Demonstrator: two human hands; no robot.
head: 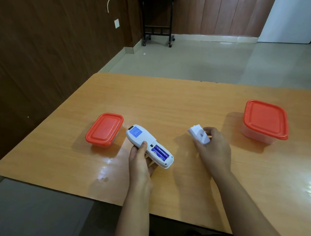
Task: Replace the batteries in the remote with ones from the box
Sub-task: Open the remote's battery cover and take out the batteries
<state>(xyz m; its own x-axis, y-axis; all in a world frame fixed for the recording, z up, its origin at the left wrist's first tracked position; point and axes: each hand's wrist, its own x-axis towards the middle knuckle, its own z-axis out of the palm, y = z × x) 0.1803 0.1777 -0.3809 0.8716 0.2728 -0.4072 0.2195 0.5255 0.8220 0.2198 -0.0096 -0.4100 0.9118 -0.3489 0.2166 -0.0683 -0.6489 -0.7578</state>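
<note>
Grasping the open-backed remote [141,137] in the left hand [139,164], right hand [214,148] pinching its battery cover [198,136].

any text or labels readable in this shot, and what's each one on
Blue label on the remote: white print, too small to read.
Blue batteries in its open compartment: white lettering, too blurred to quote.
Battery cover in the right hand: small dark mark, unreadable.
Left red-lidded box, right red-lidded box: no text seen.
</note>
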